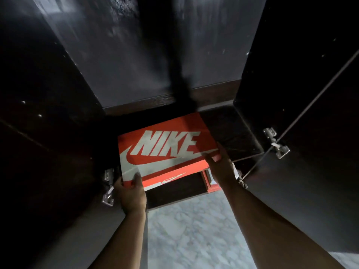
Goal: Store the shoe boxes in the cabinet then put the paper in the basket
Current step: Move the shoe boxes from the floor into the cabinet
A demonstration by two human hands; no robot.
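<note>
An orange shoe box [165,150] with white NIKE lettering on its lid sits tilted over the floor of a dark cabinet [233,133], its near end overhanging the front edge. My left hand [132,193] grips the box's near left corner, thumb on the lid. My right hand [221,164] holds the near right corner, fingers along the lid's edge. Below the right hand, part of a second orange box [210,181] shows; how it lies is unclear. No paper or basket is in view.
Both dark cabinet doors stand open, the left door [48,152] and the right door [310,162], with metal hinges [277,144] at the frame. Pale marble floor [194,230] lies below the cabinet between my forearms. The cabinet's back wall [145,55] is dark and bare.
</note>
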